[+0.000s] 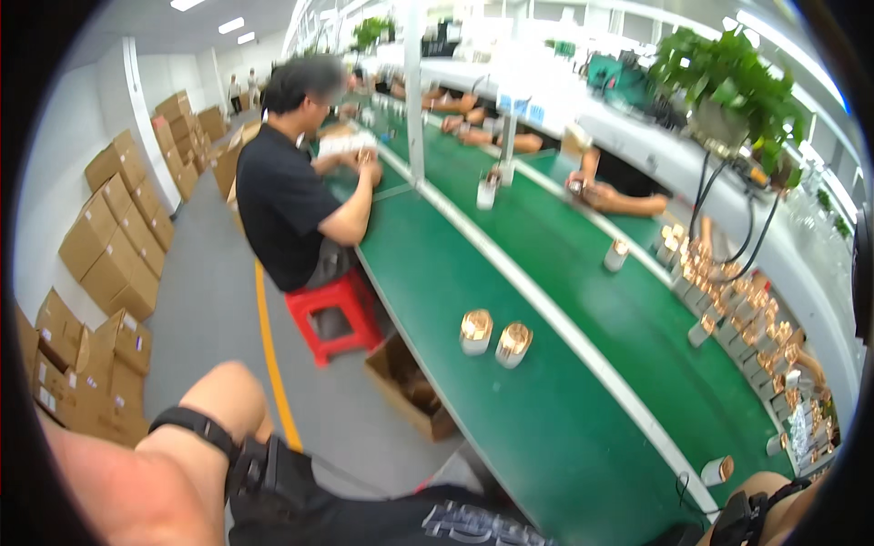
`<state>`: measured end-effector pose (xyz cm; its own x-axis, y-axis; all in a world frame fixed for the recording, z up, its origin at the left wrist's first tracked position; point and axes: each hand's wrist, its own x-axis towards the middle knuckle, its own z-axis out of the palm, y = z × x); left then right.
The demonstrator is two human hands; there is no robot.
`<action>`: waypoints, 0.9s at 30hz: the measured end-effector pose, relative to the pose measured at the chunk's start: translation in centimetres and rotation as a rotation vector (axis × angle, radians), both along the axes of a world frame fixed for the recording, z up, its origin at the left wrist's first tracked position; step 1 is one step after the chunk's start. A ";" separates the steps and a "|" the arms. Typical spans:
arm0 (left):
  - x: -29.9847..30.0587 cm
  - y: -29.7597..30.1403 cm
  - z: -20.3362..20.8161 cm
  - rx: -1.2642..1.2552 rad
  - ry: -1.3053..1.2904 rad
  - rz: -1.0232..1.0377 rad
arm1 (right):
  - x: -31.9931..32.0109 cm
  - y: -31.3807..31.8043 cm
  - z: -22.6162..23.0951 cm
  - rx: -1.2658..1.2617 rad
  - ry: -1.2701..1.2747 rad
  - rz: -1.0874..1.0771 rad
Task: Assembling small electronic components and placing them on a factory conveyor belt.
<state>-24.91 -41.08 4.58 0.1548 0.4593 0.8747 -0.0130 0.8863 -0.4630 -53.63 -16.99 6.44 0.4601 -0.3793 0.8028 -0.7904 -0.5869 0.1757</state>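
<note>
At the lower left my left hand (228, 393) is raised beside the bench, bent at a wrist with a black strap (193, 422); its fingers are hidden, and nothing shows in it. My right hand (767, 486) is at the lower right edge, mostly cut off and with a black strapped device (742, 519) in front. Nearest to it, a white cylinder with a copper-coloured top (716, 470) lies tilted on the green bench (546, 409). Two similar cylinders, one to the left (475, 331) and one to the right (514, 344), stand upright mid-bench.
A pale rail (546, 314) divides the bench lengthwise. Many copper-topped pieces (746, 309) crowd the right side under a white shelf with a potted plant (728, 91). A co-worker in black (287, 182) sits on a red stool (332, 314). An open carton (410, 387) stands below; stacked cartons (114, 246) line the left wall.
</note>
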 end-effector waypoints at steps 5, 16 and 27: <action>-3.9 -2.9 5.6 -0.252 0.244 -0.081 | -1.7 -0.3 5.8 -0.245 0.236 -0.040; -5.3 -3.2 8.7 -0.366 0.380 -0.253 | 1.0 2.8 7.7 -0.340 0.357 -0.119; -6.3 -2.5 5.0 -0.217 0.193 -0.242 | -1.2 2.4 2.6 -0.201 0.134 -0.018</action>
<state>-31.19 -43.54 9.56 0.4341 0.5605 0.7053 0.0792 0.7561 -0.6496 -54.81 -14.54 9.06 0.5625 -0.2272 0.7950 -0.7619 -0.5158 0.3917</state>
